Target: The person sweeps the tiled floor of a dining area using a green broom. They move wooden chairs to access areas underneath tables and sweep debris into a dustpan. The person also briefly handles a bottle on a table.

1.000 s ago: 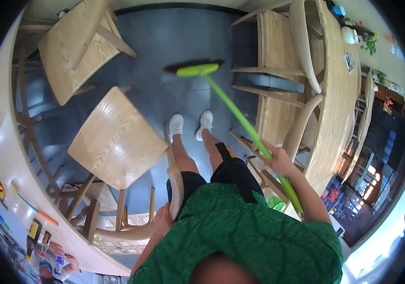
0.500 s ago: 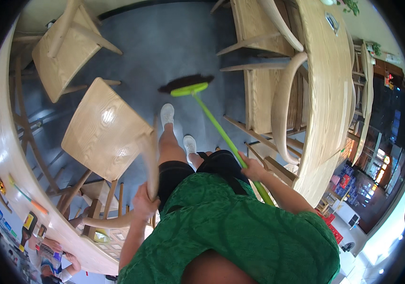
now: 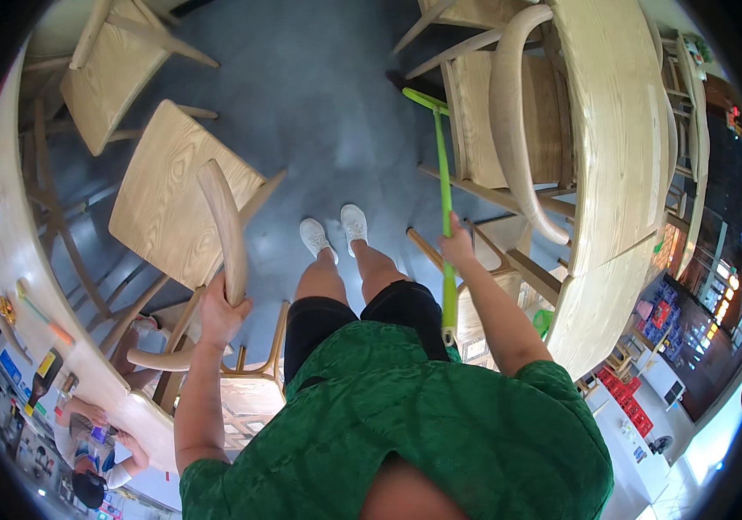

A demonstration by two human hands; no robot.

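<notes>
My left hand [image 3: 224,314] is closed round the end of the curved backrest of a light wooden chair [image 3: 182,195] that stands at the left table. In my right hand [image 3: 458,244] is the handle of a lime-green broom [image 3: 443,173], held nearly upright in the picture. The broom's head [image 3: 426,99] with dark bristles rests on the grey floor beside a right-hand chair [image 3: 479,121], and its far end is partly hidden by that chair.
A long wooden table [image 3: 609,130] runs along the right. Another wooden table [image 3: 50,303] lines the left, with a further chair [image 3: 115,78] beyond mine. A seated person [image 3: 98,446] is at lower left. Red crates [image 3: 624,400] stand at lower right. Grey floor [image 3: 319,113] lies between the tables.
The broom has swung from the middle of the floor to the right-hand chairs. My left hand and the chair have shifted left. My feet now stand side by side.
</notes>
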